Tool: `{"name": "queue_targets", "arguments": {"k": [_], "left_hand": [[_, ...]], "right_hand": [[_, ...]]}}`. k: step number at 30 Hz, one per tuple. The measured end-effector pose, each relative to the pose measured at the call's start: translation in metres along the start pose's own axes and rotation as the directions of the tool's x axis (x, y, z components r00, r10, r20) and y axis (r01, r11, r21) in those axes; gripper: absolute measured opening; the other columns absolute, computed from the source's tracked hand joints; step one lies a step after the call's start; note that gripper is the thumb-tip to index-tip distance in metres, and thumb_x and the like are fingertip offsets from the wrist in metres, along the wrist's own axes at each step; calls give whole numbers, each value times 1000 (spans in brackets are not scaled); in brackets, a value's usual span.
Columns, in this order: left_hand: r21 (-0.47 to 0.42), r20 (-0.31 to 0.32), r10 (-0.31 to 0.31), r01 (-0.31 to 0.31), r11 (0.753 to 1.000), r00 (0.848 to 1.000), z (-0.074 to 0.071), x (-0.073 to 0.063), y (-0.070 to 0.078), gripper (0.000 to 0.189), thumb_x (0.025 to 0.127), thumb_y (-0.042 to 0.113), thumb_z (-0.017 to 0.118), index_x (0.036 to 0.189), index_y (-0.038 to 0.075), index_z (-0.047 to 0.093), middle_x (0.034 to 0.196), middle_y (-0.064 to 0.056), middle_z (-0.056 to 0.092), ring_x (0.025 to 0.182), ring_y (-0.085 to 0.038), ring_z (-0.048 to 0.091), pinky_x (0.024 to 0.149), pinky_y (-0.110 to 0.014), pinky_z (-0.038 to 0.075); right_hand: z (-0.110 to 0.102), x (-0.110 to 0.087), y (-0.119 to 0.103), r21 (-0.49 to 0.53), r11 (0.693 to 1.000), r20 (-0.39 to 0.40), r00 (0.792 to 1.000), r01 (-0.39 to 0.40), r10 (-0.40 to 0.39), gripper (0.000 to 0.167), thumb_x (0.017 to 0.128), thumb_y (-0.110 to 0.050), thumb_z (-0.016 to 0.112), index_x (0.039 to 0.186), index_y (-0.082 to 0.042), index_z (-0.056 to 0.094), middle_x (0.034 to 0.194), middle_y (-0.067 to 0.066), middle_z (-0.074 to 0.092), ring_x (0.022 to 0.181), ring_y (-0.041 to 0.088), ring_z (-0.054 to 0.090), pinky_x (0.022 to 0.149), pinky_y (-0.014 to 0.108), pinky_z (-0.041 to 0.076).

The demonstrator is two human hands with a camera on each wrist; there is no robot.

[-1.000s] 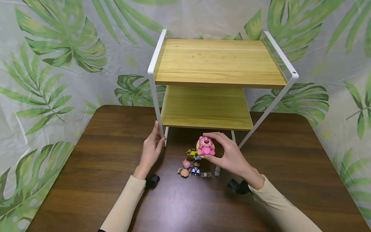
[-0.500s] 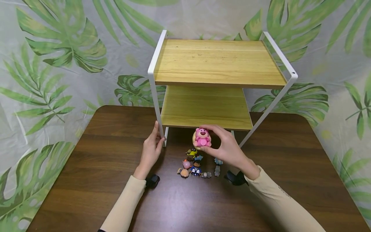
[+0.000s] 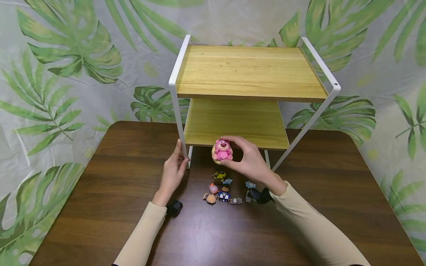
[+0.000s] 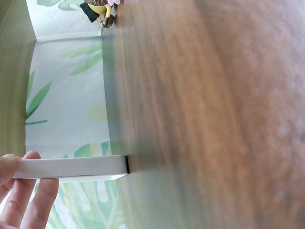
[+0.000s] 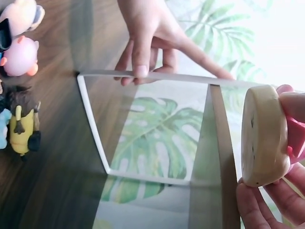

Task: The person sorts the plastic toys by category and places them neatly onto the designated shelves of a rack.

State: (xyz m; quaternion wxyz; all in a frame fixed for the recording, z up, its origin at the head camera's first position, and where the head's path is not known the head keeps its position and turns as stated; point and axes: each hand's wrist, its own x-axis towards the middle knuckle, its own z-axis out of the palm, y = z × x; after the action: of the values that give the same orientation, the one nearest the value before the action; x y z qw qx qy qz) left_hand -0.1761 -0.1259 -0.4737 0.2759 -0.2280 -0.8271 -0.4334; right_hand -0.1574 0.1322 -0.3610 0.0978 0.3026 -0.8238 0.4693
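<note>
My right hand (image 3: 252,162) holds a pink bear figurine (image 3: 222,150) with a rounded cream back, thumb below and fingers above. The bear is upright, in front of the lower shelf board (image 3: 236,123) near its front edge. The right wrist view shows the cream back (image 5: 264,138) side-on, gripped at its edges. My left hand (image 3: 172,173) pinches the front left leg (image 4: 76,167) of the white-framed shelf rack between thumb and fingers. Below the bear, several small toy figures lie on the table, among them a yellow one (image 3: 219,176) and a blue-clad one (image 3: 224,195).
The rack's upper board (image 3: 253,70) overhangs the lower one. A small blue figure (image 3: 250,185) and a grey figure (image 3: 236,201) lie toward the right of the toys. The brown table (image 3: 100,207) meets a leaf-patterned cloth (image 3: 76,51) behind and at the sides.
My right hand has carried the bear left and upward, from over the toys to the lower board's front edge. The left hand stays on the leg.
</note>
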Motion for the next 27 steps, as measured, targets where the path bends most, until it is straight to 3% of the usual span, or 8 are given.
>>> {"name": "queue_targets", "arguments": {"k": [14, 27], "left_hand": [[-10, -6, 4, -4, 1000, 1000, 0, 0, 0, 105, 85, -10, 65, 151, 47, 7, 87, -17, 59, 78, -29, 64, 71, -40, 57], [-25, -4, 0, 0, 1000, 1000, 1, 1, -1, 106, 84, -13, 64, 151, 47, 8, 86, -17, 60, 77, -29, 64, 71, -41, 57]], "right_hand": [[12, 24, -3, -21, 999, -4, 999, 38, -38, 59, 74, -12, 83, 126, -1, 58, 118, 11, 61, 104, 21, 59, 88, 34, 50], [25, 49, 0, 9, 1000, 3, 1000, 1, -1, 56, 75, -10, 81, 125, 2, 58, 117, 15, 61, 102, 24, 59, 87, 33, 51]]}}
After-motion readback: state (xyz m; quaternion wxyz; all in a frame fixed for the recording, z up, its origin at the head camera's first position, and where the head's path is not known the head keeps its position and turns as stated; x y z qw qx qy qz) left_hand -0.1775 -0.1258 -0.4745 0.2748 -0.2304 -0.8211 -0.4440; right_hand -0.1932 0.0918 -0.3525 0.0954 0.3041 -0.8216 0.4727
